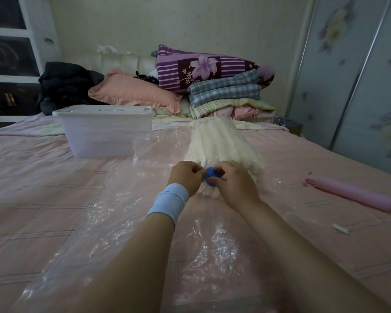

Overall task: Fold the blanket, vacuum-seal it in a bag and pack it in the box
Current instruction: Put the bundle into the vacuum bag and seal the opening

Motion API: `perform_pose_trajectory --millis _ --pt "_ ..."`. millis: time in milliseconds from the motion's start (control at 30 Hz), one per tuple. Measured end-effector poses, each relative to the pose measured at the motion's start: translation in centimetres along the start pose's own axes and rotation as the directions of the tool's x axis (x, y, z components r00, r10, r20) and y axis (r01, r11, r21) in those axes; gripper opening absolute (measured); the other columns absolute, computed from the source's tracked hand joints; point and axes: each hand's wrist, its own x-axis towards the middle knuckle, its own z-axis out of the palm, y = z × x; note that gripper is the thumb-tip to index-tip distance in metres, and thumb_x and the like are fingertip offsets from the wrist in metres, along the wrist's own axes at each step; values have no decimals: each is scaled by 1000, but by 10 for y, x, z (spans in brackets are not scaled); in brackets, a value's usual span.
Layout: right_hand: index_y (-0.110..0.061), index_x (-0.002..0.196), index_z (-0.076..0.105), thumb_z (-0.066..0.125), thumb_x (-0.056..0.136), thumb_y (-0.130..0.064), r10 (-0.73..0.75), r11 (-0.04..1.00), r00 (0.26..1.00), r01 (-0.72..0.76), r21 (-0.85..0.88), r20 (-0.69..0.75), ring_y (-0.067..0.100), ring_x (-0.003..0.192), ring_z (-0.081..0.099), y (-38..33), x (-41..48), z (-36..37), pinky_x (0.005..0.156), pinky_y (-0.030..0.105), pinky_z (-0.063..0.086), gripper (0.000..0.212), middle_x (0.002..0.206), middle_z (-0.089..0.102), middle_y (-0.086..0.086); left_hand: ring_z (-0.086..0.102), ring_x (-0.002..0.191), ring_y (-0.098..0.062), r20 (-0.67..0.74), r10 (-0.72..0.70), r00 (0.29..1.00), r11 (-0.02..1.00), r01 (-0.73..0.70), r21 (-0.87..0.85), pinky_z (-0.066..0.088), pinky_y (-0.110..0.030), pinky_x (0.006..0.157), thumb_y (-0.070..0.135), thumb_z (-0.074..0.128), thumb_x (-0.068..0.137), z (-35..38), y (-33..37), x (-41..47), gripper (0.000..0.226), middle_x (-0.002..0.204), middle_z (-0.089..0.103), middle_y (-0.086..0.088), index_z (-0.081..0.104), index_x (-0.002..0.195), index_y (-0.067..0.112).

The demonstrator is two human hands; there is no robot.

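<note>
A clear plastic vacuum bag (pixel 122 233) lies flat on the pink bed and runs from the near edge to the middle. Inside its far end sits the cream blanket (pixel 215 141), shrunk into tight ridges. A blue round valve cap (pixel 211 176) sits on the bag at the near end of the blanket. My left hand (pixel 185 177), with a light blue wristband, pinches the cap from the left. My right hand (pixel 235 184) pinches it from the right. The translucent white box (pixel 104 132), lid on, stands on the bed to the left of the blanket.
A pink tube-shaped hand pump (pixel 350 196) lies on the bed at the right, with a small white clip (pixel 341 228) nearer to me. Pillows and folded quilts (pixel 224 91) are piled at the headboard. A wardrobe (pixel 359 75) stands at the right.
</note>
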Motion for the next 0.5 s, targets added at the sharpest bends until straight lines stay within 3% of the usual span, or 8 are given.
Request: perform_pose_trajectory --millis 67,100,233,333,400,500 --pt "-24 114 68 69 88 -13 -45 998 998 43 53 39 13 91 59 -2 -1 0 77 30 50 29 109 56 -9 56 65 -9 -6 6 1000 1000 -6 7 38 -16 55 20 61 89 0 0 0 18 75 67 3 71 75 22" --pt "-25 116 68 68 87 -14 -36 997 999 34 67 29 12 91 58 -4 -2 1 77 30 51 31 111 56 -9 57 67 -9 -7 8 1000 1000 -8 10 39 -18 57 21 61 89 -1 0 -1 17 75 67 3 72 76 22" --pt "-25 110 66 75 81 -51 140 989 989 -142 -34 -55 10 90 60 -8 -3 0 72 29 48 40 105 60 -12 65 74 -17 4 0 1000 1000 0 -3 52 -26 66 22 62 87 -1 -1 -2 16 80 71 2 73 76 21" --pt "-26 112 69 73 86 -25 78 996 997 -77 39 -5 14 96 62 -5 -1 0 79 33 53 26 109 59 -10 68 76 -22 16 1 1000 1000 -1 -13 57 -34 73 23 61 87 -2 -1 -2 17 79 72 -1 75 78 20" --pt "-27 117 68 69 85 -14 30 994 1000 -31 106 11 13 99 61 -6 -3 2 79 31 53 34 112 57 -9 67 76 -22 14 5 1000 1000 -5 -8 57 -35 75 23 61 87 -2 -1 -2 16 80 72 -1 75 79 20" --pt "-28 112 65 75 81 -48 170 985 985 -169 35 -39 9 91 61 -9 -5 -1 69 27 46 38 105 60 -12 67 76 -19 6 -4 1000 1000 4 -20 57 -34 76 23 62 88 -2 -2 -2 15 81 72 1 74 79 21"
